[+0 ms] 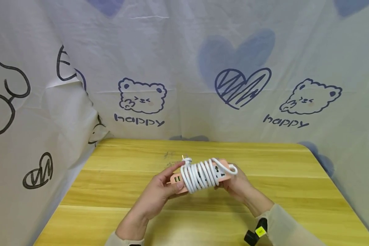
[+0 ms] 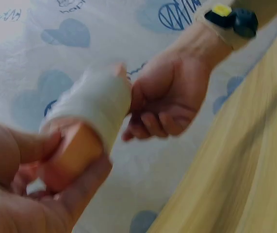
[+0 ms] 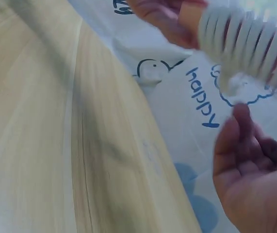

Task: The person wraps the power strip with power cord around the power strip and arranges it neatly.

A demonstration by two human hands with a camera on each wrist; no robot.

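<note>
A peach-coloured power strip (image 1: 219, 174), wrapped in several turns of its own white cord (image 1: 200, 176), is held up above the table. Its left end, with two USB ports, is gripped between the thumb and fingers of my left hand (image 1: 160, 191). The white plug (image 1: 187, 160) stands at the strip's upper edge near my left fingertips, prongs upward. My right hand (image 1: 238, 184) is at the strip's right end, partly behind it. In the right wrist view, the right hand's fingers (image 3: 242, 145) are loosely bent below the wound cord, apart from it. Contact at the far end is unclear.
The wood-grain table (image 1: 110, 191) lies beneath both hands. A pale cloth (image 1: 184, 68) with blue hearts, bear drawings and "happy" lettering hangs behind it and along the left side. A black device with a yellow label (image 1: 259, 231) is on the right wrist.
</note>
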